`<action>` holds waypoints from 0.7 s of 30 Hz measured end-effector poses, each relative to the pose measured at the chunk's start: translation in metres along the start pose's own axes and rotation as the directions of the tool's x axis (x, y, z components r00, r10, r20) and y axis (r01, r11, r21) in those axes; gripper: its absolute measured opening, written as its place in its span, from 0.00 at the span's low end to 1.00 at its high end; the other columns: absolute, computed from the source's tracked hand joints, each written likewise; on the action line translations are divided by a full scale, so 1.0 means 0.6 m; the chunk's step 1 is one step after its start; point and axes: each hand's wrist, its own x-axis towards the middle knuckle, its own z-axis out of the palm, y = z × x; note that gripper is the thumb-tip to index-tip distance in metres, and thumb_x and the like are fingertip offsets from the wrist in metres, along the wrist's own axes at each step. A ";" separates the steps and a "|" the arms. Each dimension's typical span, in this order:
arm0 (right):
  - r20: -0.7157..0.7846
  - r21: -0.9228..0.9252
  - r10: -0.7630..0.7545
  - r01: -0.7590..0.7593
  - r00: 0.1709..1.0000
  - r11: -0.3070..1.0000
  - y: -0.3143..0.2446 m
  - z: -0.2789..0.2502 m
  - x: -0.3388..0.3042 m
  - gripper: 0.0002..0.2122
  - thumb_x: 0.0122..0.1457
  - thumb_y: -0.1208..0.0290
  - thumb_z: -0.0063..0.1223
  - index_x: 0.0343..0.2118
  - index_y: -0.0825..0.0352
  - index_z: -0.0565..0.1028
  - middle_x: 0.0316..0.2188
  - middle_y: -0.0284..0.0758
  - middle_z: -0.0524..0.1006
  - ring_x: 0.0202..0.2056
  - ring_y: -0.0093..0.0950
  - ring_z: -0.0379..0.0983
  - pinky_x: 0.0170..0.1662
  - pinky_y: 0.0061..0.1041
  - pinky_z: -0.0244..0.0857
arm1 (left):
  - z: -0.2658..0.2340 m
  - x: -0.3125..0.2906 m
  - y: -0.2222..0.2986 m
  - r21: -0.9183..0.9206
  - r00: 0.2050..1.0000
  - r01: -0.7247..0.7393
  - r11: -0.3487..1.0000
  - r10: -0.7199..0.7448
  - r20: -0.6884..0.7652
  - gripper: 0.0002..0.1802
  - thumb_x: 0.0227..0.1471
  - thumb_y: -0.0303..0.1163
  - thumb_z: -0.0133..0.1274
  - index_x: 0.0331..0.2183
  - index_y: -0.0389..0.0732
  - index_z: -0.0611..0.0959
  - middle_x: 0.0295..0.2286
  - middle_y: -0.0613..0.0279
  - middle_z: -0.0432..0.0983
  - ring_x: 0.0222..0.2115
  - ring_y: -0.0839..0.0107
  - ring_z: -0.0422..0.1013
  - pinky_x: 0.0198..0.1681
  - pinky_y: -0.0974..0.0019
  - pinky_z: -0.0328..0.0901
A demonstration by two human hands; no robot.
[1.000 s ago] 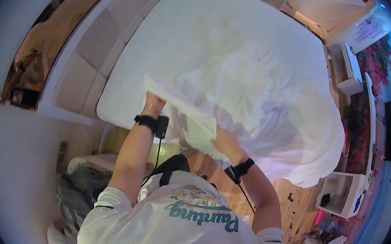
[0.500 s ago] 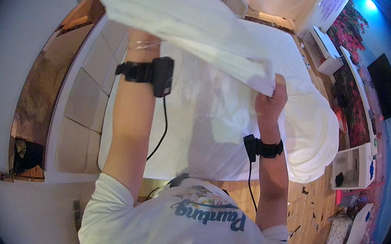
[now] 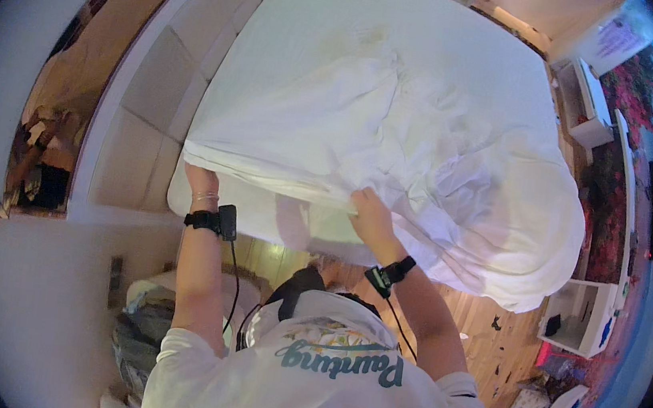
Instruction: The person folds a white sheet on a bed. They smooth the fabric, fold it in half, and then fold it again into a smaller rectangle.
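A white duvet (image 3: 421, 150) lies rumpled across a bed with a white-sheeted mattress (image 3: 316, 9). Its near edge runs between my two hands, slightly above the mattress. My left hand (image 3: 201, 181) is closed on the duvet's left corner, close to the headboard; part of the fingers is under the cloth. Farther right along the same edge, my right hand (image 3: 374, 219) grips the duvet with bent fingers. To the right, the duvet bunches up and hangs over the side of the bed. A strip of bare mattress shows below the held edge.
A pale panelled headboard (image 3: 150, 123) borders the bed on the left, beside a mirror-like recess (image 3: 74, 87). Grey cloth (image 3: 140, 344) is heaped at lower left. White shelf units (image 3: 578, 313) line the right wall above a wooden floor (image 3: 481, 334). Cables run from both wristbands.
The duvet's edge, raised high and far out before, has come down and toward me onto the bed. Both hands have moved nearer my body, still holding it.
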 end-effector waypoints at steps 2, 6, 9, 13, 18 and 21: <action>0.160 0.033 0.015 -0.021 0.987 0.999 0.006 0.059 -0.040 0.13 0.44 0.76 0.55 0.35 0.64 0.68 0.34 0.40 0.69 0.37 0.42 0.70 0.37 0.38 0.66 | -0.031 -0.048 -0.003 0.075 0.989 0.065 0.995 -0.054 -0.138 0.17 0.55 0.30 0.47 0.47 0.37 0.71 0.43 0.57 0.72 0.43 0.64 0.71 0.47 0.63 0.67; 0.280 0.132 -0.050 0.013 0.959 0.991 -0.031 0.111 -0.096 0.14 0.45 0.77 0.53 0.37 0.62 0.71 0.36 0.39 0.69 0.40 0.40 0.69 0.39 0.37 0.68 | -0.170 -0.118 -0.048 0.138 0.952 0.091 0.986 -0.045 -0.303 0.18 0.57 0.33 0.45 0.48 0.36 0.71 0.44 0.55 0.72 0.43 0.61 0.71 0.45 0.60 0.69; 0.241 0.130 -0.102 0.072 0.965 0.989 -0.038 0.138 -0.127 0.14 0.45 0.79 0.52 0.37 0.61 0.72 0.36 0.38 0.68 0.41 0.38 0.68 0.39 0.35 0.68 | -0.223 -0.169 -0.083 -0.122 0.919 0.232 0.965 -0.259 -0.297 0.20 0.58 0.40 0.43 0.49 0.39 0.71 0.44 0.57 0.72 0.44 0.60 0.70 0.43 0.55 0.70; 0.251 0.072 -0.118 0.103 0.961 0.992 -0.032 0.153 -0.155 0.12 0.46 0.78 0.49 0.36 0.61 0.74 0.34 0.38 0.68 0.41 0.38 0.67 0.39 0.34 0.68 | -0.230 -0.255 -0.135 -0.381 0.677 0.538 0.752 -0.655 -0.335 0.28 0.57 0.54 0.39 0.50 0.44 0.72 0.44 0.60 0.72 0.44 0.60 0.70 0.40 0.55 0.71; 0.312 0.106 -0.159 0.132 0.937 0.985 -0.033 0.180 -0.192 0.12 0.49 0.77 0.46 0.38 0.61 0.74 0.31 0.39 0.67 0.37 0.39 0.69 0.34 0.36 0.69 | -0.129 -0.385 -0.174 -0.387 0.529 0.773 0.503 -0.847 -0.047 0.33 0.55 0.62 0.36 0.49 0.46 0.73 0.44 0.60 0.73 0.43 0.62 0.70 0.39 0.62 0.70; 0.340 0.127 -0.242 0.211 0.909 0.969 -0.044 0.208 -0.225 0.12 0.50 0.77 0.45 0.39 0.62 0.73 0.31 0.39 0.67 0.35 0.40 0.70 0.31 0.37 0.68 | -0.092 -0.446 -0.204 -0.153 0.355 0.922 0.357 -0.934 -0.039 0.27 0.56 0.54 0.42 0.47 0.44 0.74 0.42 0.60 0.74 0.42 0.65 0.71 0.36 0.67 0.69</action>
